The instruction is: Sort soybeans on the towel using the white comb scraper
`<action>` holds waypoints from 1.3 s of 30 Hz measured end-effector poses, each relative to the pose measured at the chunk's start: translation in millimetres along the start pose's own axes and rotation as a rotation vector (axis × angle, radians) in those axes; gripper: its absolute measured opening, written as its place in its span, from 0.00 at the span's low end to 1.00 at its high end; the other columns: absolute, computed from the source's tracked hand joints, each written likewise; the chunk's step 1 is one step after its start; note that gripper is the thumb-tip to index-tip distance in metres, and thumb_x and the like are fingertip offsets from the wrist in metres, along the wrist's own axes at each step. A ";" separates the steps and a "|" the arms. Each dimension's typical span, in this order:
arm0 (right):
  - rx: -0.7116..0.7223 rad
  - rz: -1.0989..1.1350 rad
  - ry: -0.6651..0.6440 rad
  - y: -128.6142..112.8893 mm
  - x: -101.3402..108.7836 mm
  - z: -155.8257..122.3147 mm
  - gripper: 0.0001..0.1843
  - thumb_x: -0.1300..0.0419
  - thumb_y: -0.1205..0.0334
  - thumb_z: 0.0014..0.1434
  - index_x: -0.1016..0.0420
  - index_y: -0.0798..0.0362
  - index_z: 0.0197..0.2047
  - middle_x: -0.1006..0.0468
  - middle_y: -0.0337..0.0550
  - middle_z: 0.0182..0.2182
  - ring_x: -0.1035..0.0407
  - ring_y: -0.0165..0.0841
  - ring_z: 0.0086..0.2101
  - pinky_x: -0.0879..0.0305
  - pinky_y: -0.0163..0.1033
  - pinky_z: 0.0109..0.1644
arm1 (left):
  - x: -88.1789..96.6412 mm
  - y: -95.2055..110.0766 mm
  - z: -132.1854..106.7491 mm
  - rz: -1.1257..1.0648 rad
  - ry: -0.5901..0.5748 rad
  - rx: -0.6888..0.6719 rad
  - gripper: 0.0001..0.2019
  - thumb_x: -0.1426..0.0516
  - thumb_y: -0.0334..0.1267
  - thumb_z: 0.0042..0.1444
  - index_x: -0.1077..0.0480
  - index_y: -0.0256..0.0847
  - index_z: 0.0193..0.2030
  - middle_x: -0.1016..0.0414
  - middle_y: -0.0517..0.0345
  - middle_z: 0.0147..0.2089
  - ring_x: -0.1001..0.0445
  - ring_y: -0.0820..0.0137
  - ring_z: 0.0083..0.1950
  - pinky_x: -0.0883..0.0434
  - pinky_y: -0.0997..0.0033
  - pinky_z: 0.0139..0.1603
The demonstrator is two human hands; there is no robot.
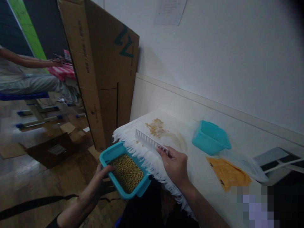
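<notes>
My left hand (103, 177) grips the near left rim of a turquoise plastic container (111, 184), its thumb over the edge. Yellowish beans, like soybeans (127, 172), fill part of the container, which is held just below the table edge. In my right hand (175, 164) is a white slotted plastic strip (148, 141), standing on its long edge on a white fringed cloth (133, 133). Beyond the strip lies a small scatter of beans (155, 127), and a few more sit between strip and container.
A second turquoise container (201, 142) stands on the table's right side, beside an orange bag (228, 172) and clear plastic (244, 163). A tall cardboard box (106, 69) rises at the left. An open carton (54, 150) lies on the floor; another person (26, 72) sits far left.
</notes>
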State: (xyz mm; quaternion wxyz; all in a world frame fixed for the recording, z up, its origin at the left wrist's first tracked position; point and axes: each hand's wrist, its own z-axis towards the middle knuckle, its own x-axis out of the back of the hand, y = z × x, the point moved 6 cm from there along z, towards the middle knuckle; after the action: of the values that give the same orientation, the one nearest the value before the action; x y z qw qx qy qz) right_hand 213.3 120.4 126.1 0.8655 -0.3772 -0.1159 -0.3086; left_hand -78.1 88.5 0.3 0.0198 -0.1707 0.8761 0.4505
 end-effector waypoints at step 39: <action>-0.126 -0.043 -0.052 8.1 -40.5 22.4 0.17 0.33 0.52 0.71 0.09 0.51 0.34 0.12 0.45 0.25 0.20 0.37 0.25 0.30 0.36 0.32 | 5.3 8.8 -2.8 -0.047 -0.013 -0.048 0.34 0.24 0.51 0.51 0.30 0.51 0.62 0.18 0.54 0.45 0.14 0.52 0.41 0.15 0.50 0.46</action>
State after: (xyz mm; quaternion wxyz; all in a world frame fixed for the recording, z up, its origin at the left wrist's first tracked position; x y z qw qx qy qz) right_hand 187.4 159.0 119.3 0.8300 -0.4360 -0.1267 -0.3239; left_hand -85.5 89.5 7.9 0.0321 -0.1885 0.8606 0.4721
